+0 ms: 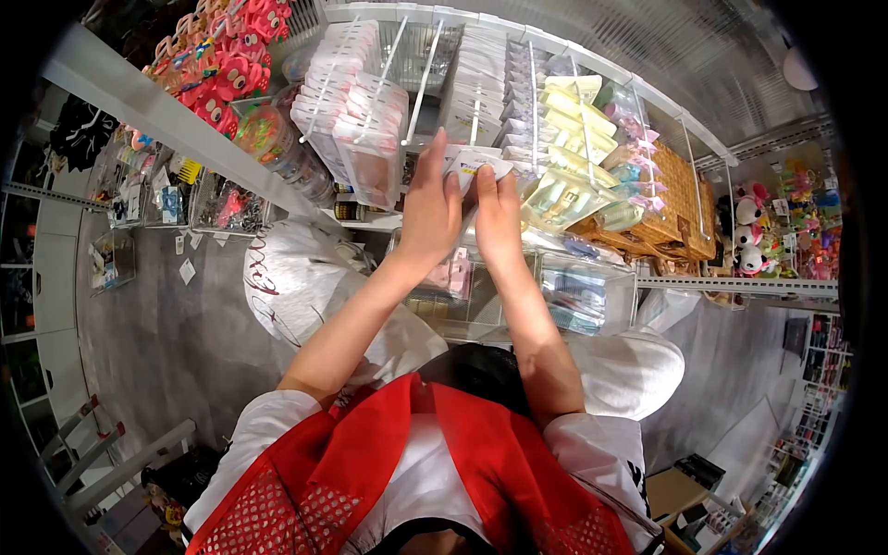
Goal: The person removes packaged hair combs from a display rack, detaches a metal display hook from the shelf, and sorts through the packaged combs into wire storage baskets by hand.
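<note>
My left hand (433,211) is raised in front of the hook rack, fingers straight and held together along the left side of a white hang-card packet (478,159). Against the packet's right side is my right hand (498,215), its fingers bent at the card's edge. Between them the two hands clamp the packet, and its lower part is hidden by my palms. Just behind it, a row of similar white packets (476,79) hangs on a hook. Pink-and-white packs (356,111) hang to the left, and pale yellow packs (578,120) to the right.
Below my hands are clear bins (583,291) with small packages. A wicker basket (680,199) stands at the right. A white post (176,120) and pink-red toys (240,69) are at the left. My knees flank the bins above the grey floor (157,305).
</note>
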`<state>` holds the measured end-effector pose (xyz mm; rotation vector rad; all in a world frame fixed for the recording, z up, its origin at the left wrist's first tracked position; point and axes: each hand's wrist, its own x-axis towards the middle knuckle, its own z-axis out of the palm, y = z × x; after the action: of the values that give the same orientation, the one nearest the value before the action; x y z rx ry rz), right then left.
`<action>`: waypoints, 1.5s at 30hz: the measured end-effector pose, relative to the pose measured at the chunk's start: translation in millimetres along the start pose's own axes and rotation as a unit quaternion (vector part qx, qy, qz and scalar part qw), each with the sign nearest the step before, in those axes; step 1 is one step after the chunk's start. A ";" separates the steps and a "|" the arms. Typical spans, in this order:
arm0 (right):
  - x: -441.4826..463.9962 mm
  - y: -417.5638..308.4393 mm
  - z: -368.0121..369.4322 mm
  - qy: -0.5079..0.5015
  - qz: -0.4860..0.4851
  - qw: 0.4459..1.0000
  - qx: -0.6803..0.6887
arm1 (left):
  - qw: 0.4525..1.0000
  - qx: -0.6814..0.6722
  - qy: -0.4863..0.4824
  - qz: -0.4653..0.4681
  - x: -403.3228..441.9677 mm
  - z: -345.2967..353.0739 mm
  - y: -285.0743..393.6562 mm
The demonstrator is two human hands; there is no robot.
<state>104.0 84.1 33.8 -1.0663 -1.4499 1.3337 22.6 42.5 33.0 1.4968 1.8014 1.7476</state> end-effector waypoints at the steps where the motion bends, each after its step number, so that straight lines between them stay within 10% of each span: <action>1: -0.2 -1.6 0.2 0.001 0.010 1.000 0.022 | 1.000 0.004 -0.002 0.014 1.6 0.4 0.5; 12: -3.2 5.5 4.5 0.054 -0.012 0.998 -0.002 | 0.989 0.029 0.005 0.142 12.9 1.8 -6.2; 33: 0.7 -9.9 16.2 0.098 -0.192 0.964 -0.157 | 0.991 -0.081 0.050 0.089 23.3 7.4 -17.9; 45: -8.1 -10.2 15.0 0.114 -0.059 0.992 -0.012 | 0.987 -0.015 -0.015 0.158 21.0 3.7 -19.8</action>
<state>91.2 71.9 42.9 -1.0935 -1.3389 1.0774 6.0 65.1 25.3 1.8699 1.5824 1.8671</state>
